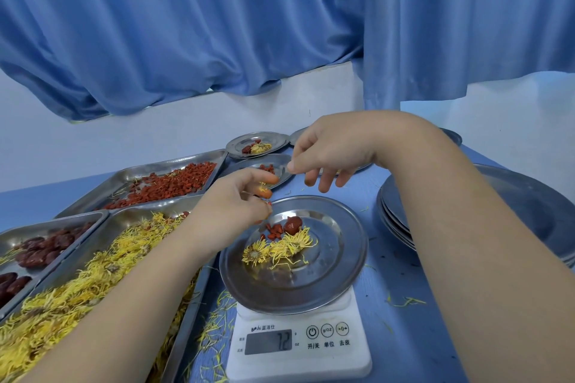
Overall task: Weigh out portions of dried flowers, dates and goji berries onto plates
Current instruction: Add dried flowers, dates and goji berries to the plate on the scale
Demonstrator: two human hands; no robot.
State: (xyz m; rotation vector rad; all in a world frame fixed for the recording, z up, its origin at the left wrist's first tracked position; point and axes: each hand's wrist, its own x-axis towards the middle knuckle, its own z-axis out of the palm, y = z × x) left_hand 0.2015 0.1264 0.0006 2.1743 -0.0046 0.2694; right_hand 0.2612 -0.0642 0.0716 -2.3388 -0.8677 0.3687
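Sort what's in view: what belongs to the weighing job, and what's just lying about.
In the job: scale, plate on it, goji berries, dried flowers, dates, filled plates behind, stack of plates.
Lying about: loose petals on the table, blue curtain.

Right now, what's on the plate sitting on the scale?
Dried flowers, one date and a few goji berries lie on the plate. The left hand hides its far-left rim.

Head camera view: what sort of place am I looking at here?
Probably a workstation for portioning herbal tea ingredients: a digital scale bearing a steel plate, a divided steel tray of dried flowers, goji berries and dates, and spare plates stacked alongside.
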